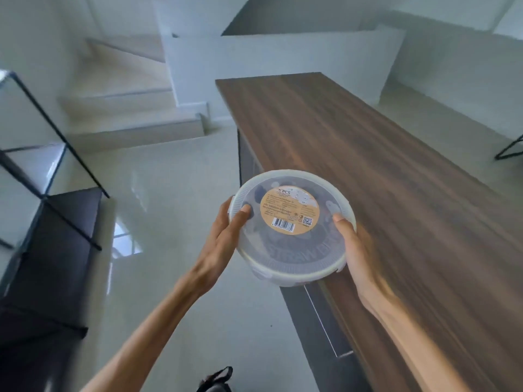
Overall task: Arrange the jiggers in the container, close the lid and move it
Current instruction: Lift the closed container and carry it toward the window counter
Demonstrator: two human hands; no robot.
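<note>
A round translucent plastic container (294, 256) with its lid on is held in the air over the near left edge of a long wooden table (382, 176). The lid carries a round tan label (290, 210) with a barcode. Dark shapes show dimly through the lid; the jiggers cannot be made out. My left hand (223, 239) grips the container's left side, thumb on the lid. My right hand (353, 244) grips its right side, thumb on the lid's rim.
A dark cabinet (51, 250) and a black metal frame shelf (42, 142) stand at the left. Pale stairs (133, 108) rise at the back. Glossy floor (169, 193) lies between. A black strap (218, 377) shows at the bottom edge.
</note>
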